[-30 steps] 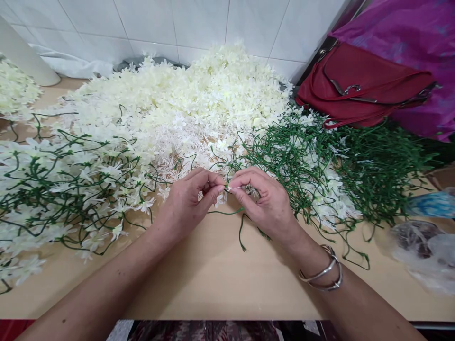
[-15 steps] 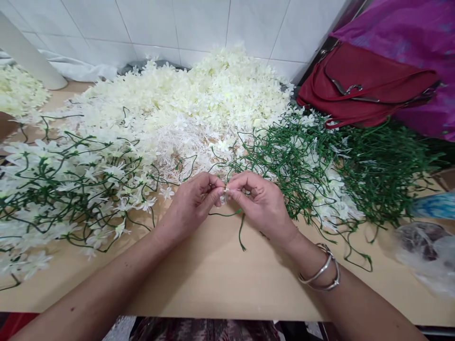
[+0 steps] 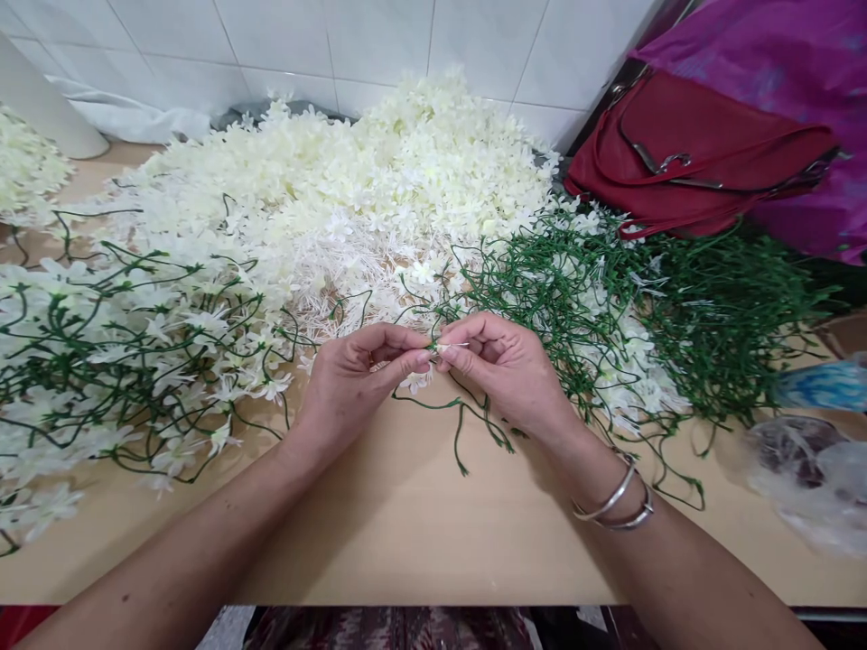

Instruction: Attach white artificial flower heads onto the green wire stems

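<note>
Over the front of the table, my left hand point(image 3: 362, 370) and my right hand point(image 3: 505, 366) meet fingertip to fingertip. Between finger and thumb, my left hand pinches a green plastic flower stem point(image 3: 433, 346), most of it hidden by the fingers. A small white flower piece point(image 3: 443, 348) with a thin pale filament is pinched in my right hand, touching the green tip. Just below the hands lie loose green stems point(image 3: 461, 442). White flowers on green stems point(image 3: 169, 361) are heaped to the left of my left hand.
Behind the hands is a big pile of cream-white artificial flowers point(image 3: 406, 153). Bundles of green stems point(image 3: 718, 316) spread to the right. A red handbag point(image 3: 718, 153), a purple bag point(image 3: 778, 54) and a clear plastic bag point(image 3: 806, 478) line the right side. White tiled wall point(image 3: 379, 41) stands behind.
A green tip now shows at my left fingertips, against the white piece in my right fingers. The view has shifted slightly, and more loose green stems show below my right hand.
</note>
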A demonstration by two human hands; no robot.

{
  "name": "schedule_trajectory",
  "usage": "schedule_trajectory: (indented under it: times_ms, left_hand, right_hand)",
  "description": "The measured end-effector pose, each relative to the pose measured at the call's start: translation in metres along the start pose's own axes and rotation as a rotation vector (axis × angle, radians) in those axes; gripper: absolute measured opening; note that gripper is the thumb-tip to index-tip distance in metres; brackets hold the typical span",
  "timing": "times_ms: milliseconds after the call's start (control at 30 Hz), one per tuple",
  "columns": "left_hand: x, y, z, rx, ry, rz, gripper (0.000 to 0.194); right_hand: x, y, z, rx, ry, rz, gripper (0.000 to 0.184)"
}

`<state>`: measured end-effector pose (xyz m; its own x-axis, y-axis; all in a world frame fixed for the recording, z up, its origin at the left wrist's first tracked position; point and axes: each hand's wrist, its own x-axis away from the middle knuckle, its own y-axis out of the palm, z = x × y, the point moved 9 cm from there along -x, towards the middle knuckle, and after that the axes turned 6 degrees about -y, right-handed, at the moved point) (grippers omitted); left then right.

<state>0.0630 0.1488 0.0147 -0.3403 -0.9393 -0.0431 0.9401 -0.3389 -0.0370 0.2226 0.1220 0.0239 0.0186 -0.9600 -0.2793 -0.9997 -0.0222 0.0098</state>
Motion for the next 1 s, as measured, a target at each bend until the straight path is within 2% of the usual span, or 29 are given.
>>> schedule_trajectory:
  times_ms: [267,467,533,600,733,867,1000]
  left_hand:
    - [0.005,-0.002,0.015,-0.319,0.159,0.045,0.002]
    - [0.005,-0.003,0.015,-0.243,0.122,0.056,0.017]
    - [0.004,-0.003,0.014,-0.181,0.115,0.042,0.021]
    - [0.004,-0.002,0.012,-0.142,0.099,0.021,0.023]
    - [0.004,0.002,0.015,-0.283,0.110,-0.028,0.016]
    - [0.004,0.005,0.024,-0.428,0.188,-0.055,0.015]
    - [0.002,0.010,0.016,-0.317,0.124,-0.146,0.016]
  right_hand:
    - [0.007,-0.002,-0.008,0.221,-0.076,0.024,0.008]
    - [0.007,0.004,-0.025,0.424,-0.212,-0.056,0.008]
    - [0.006,0.004,-0.025,0.398,-0.216,-0.053,0.006]
    - [0.005,0.002,-0.019,0.300,-0.156,-0.045,0.006]
    - [0.002,0.001,-0.005,0.090,-0.019,-0.039,0.019]
    - [0.001,0.000,0.001,0.033,0.022,-0.038,0.024]
    - [0.001,-0.003,0.003,0.035,0.008,-0.018,0.024]
